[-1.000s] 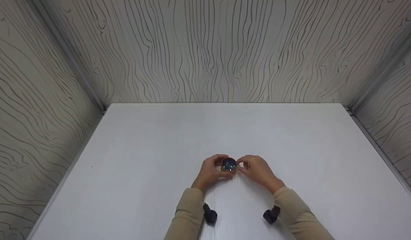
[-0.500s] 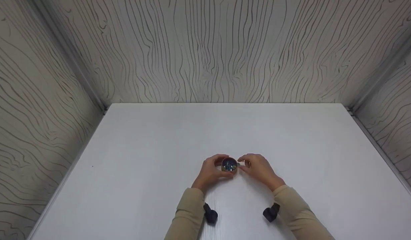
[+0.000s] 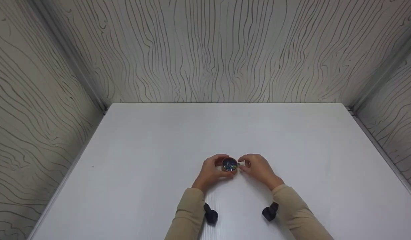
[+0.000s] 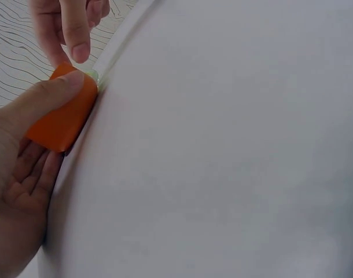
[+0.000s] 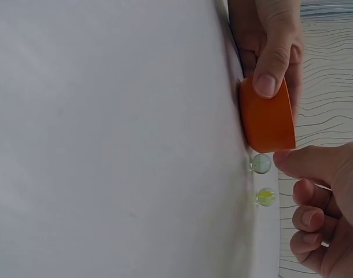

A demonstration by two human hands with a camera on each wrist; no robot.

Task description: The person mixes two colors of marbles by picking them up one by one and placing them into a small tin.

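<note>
A small orange cup (image 5: 272, 124) stands upright on the white table, with shiny glass marbles (image 3: 230, 166) inside it. My left hand (image 3: 209, 170) holds the cup from its left side, thumb on the near wall and fingers round the far one. Just outside the cup lies a clear greenish marble (image 5: 261, 164); a second marble (image 5: 265, 197) with a yellow swirl is a little farther out. Over these two is my right hand (image 3: 257, 169), thumb and index finger spread close to the cup and the other fingers loosely curled. The thumb tip is right by the greenish marble.
The white table (image 3: 159, 133) reaches back to a wall (image 3: 205, 50) with a wood-grain pattern. Similar panels rise at the left and right. A black wrist device (image 3: 210, 216) sits on the left sleeve, another device (image 3: 270, 212) on the right.
My right fingertips have drawn back slightly to the right from the cup's rim. The left hand and the cup have hardly moved.
</note>
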